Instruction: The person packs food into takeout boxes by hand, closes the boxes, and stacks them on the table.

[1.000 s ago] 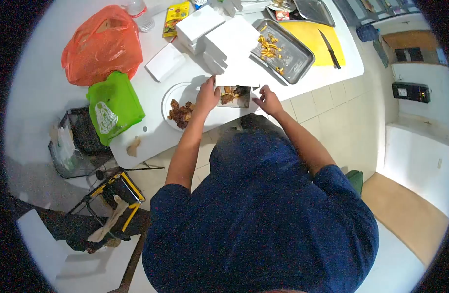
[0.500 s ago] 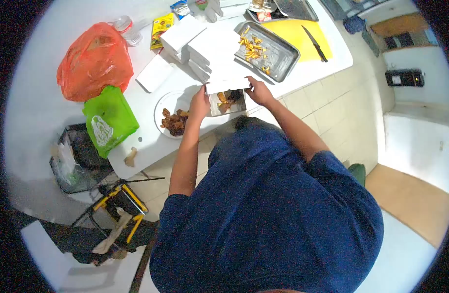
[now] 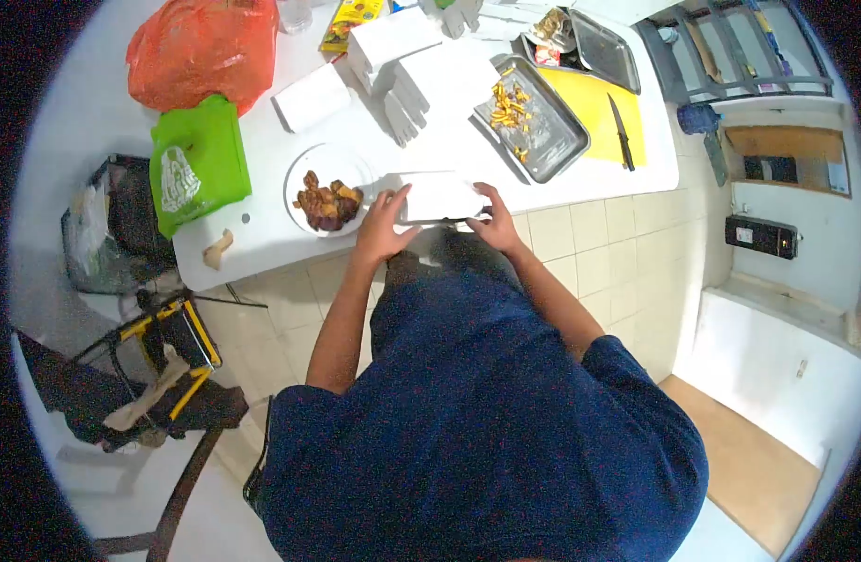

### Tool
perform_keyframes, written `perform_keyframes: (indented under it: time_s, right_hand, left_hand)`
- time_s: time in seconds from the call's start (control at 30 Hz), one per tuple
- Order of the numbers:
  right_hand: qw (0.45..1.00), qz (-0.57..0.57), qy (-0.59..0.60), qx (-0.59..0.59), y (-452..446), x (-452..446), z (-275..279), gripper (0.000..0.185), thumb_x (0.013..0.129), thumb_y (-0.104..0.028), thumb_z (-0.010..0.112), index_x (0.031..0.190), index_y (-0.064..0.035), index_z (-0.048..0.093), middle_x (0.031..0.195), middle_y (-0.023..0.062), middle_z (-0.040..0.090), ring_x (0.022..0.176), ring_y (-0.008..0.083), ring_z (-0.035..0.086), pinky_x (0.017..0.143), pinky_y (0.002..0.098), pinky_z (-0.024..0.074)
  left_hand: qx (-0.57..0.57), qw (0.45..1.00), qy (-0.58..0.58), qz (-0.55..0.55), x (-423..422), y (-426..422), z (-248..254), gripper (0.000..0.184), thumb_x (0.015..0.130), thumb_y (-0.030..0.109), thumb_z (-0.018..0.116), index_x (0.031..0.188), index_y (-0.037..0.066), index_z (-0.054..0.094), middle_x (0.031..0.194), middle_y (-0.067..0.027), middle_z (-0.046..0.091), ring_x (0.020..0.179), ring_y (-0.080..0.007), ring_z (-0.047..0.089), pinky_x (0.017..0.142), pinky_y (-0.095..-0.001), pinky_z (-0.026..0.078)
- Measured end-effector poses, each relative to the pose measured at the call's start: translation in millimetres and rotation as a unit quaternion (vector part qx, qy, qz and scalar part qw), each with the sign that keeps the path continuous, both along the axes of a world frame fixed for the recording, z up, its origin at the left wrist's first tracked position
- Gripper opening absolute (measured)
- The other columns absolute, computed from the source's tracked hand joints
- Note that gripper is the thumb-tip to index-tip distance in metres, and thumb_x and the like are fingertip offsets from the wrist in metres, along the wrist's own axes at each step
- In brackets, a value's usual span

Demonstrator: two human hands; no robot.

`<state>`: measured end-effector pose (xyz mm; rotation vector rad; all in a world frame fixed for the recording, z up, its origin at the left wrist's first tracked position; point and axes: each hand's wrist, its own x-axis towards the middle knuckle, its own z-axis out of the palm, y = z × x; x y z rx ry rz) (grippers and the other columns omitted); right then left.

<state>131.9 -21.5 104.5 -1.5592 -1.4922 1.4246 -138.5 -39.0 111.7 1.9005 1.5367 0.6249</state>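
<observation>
A white cardboard food box (image 3: 438, 197) lies at the table's near edge with its lid down, so the food inside is hidden. My left hand (image 3: 384, 223) holds its left side, fingers curled over the edge. On the right side, my right hand (image 3: 494, 223) grips the front corner. Just left of the box is a round plate (image 3: 297, 178) bearing pieces of browned fried chicken (image 3: 327, 202). Beyond my right hand sits a metal tray (image 3: 554, 140) with some fries (image 3: 511, 105).
White boxes (image 3: 445, 80) are stacked behind. A knife (image 3: 622, 131) rests on a yellow cutting board (image 3: 599, 89) at right. A red plastic bag (image 3: 204, 51), a green bag (image 3: 201, 159) and a flat white box (image 3: 311, 96) stand left. A bin (image 3: 121, 234) is beside the table.
The box's raised lid has come down over the food. Both hands have shifted from the lid's upper edge to the box's sides. The camera view has also moved.
</observation>
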Motion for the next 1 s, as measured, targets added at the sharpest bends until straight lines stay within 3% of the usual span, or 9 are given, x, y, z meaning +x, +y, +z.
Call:
perform_keyframes:
  time_s: [0.13, 0.17, 0.33, 0.4, 0.5, 0.6, 0.73, 0.87, 1.0]
  right_hand:
    - [0.993, 0.05, 0.015, 0.106, -3, -1, -28, 0.067, 0.072, -0.011, 0.075, 0.132, -0.0126, 0.045, 0.135, 0.017, 0.039, 0.113, 0.0304, 0.052, 0.086, 0.038, 0.0515]
    - [0.968, 0.077, -0.069, 0.227, -1, -1, -35, 0.059, 0.075, -0.014, 0.075, 0.129, -0.0103, 0.05, 0.136, 0.0191, 0.037, 0.112, 0.0319, 0.052, 0.092, 0.0393, 0.0482]
    - [0.977, 0.088, -0.063, 0.184, 5, 1, -13, 0.054, 0.082, -0.023, 0.073, 0.129, -0.0076, 0.052, 0.133, 0.0209, 0.038, 0.11, 0.0318, 0.053, 0.087, 0.0378, 0.0487]
    - [0.985, 0.069, -0.03, 0.154, 8, 8, -10, 0.052, 0.082, -0.024, 0.073, 0.128, -0.0076, 0.053, 0.133, 0.0207, 0.038, 0.103, 0.0291, 0.056, 0.084, 0.0368, 0.0492]
    - [0.963, 0.053, -0.076, 0.251, 18, 22, -22, 0.049, 0.082, -0.024, 0.072, 0.125, -0.0075, 0.055, 0.131, 0.0197, 0.04, 0.087, 0.0233, 0.058, 0.079, 0.0347, 0.0502]
    - [0.994, 0.003, 0.011, 0.108, 29, 46, -22, 0.048, 0.08, -0.027, 0.075, 0.121, -0.0076, 0.058, 0.129, 0.0204, 0.043, 0.089, 0.0243, 0.058, 0.08, 0.0372, 0.0498]
    - [0.922, -0.014, -0.127, 0.364, 46, 70, -56, 0.042, 0.079, -0.027, 0.076, 0.115, -0.0092, 0.062, 0.125, 0.0203, 0.045, 0.086, 0.0239, 0.059, 0.07, 0.0335, 0.0512]
    - [0.976, -0.014, -0.056, 0.209, 41, 77, -58, 0.043, 0.078, -0.027, 0.077, 0.114, -0.0086, 0.062, 0.125, 0.0214, 0.043, 0.102, 0.028, 0.054, 0.074, 0.0332, 0.0504]
    - [0.987, -0.026, -0.01, 0.159, 32, 82, -31, 0.044, 0.078, -0.028, 0.077, 0.115, -0.0088, 0.062, 0.125, 0.0215, 0.043, 0.098, 0.029, 0.056, 0.07, 0.0321, 0.0511]
  left_hand:
    - [-0.077, 0.993, -0.083, 0.038, 6, -16, 2, 0.064, 0.082, 0.031, 0.071, 0.136, 0.008, 0.046, 0.126, -0.0205, 0.052, 0.121, -0.0348, 0.049, 0.099, -0.0413, 0.041]
    - [-0.075, 0.988, -0.12, 0.066, 10, -21, -15, 0.062, 0.083, 0.031, 0.07, 0.135, 0.007, 0.047, 0.127, -0.0205, 0.053, 0.121, -0.0343, 0.049, 0.1, -0.0405, 0.041]
    - [-0.093, 0.949, -0.236, 0.189, 38, -25, -37, 0.052, 0.091, 0.027, 0.061, 0.134, 0.001, 0.048, 0.124, -0.0198, 0.057, 0.116, -0.03, 0.053, 0.1, -0.0368, 0.041]
    - [-0.099, 0.942, -0.233, 0.221, 55, -24, -37, 0.047, 0.093, 0.025, 0.059, 0.136, 0.007, 0.049, 0.117, -0.0162, 0.059, 0.105, -0.0218, 0.055, 0.087, -0.0316, 0.047]
    - [-0.118, 0.929, -0.234, 0.261, 81, -19, -46, 0.047, 0.094, 0.027, 0.06, 0.138, 0.015, 0.049, 0.103, -0.0079, 0.061, 0.085, -0.0123, 0.057, 0.074, -0.0259, 0.049]
    - [-0.201, 0.877, -0.309, 0.308, 107, -12, -59, 0.047, 0.094, 0.025, 0.06, 0.138, 0.016, 0.049, 0.096, -0.0043, 0.06, 0.077, -0.0099, 0.056, 0.068, -0.0237, 0.05]
    - [-0.178, 0.853, -0.34, 0.353, 142, -3, -67, 0.047, 0.093, 0.016, 0.06, 0.138, 0.014, 0.049, 0.088, -0.0034, 0.061, 0.072, -0.0089, 0.056, 0.064, -0.0235, 0.049]
    - [-0.148, 0.84, -0.348, 0.389, 160, -16, -57, 0.048, 0.091, 0.009, 0.06, 0.138, 0.014, 0.049, 0.091, -0.0058, 0.063, 0.073, -0.0099, 0.057, 0.061, -0.025, 0.049]
    - [-0.167, 0.806, -0.383, 0.42, 166, -19, -52, 0.053, 0.089, 0.009, 0.064, 0.139, 0.013, 0.046, 0.095, -0.0077, 0.063, 0.075, -0.0128, 0.059, 0.064, -0.0282, 0.051]
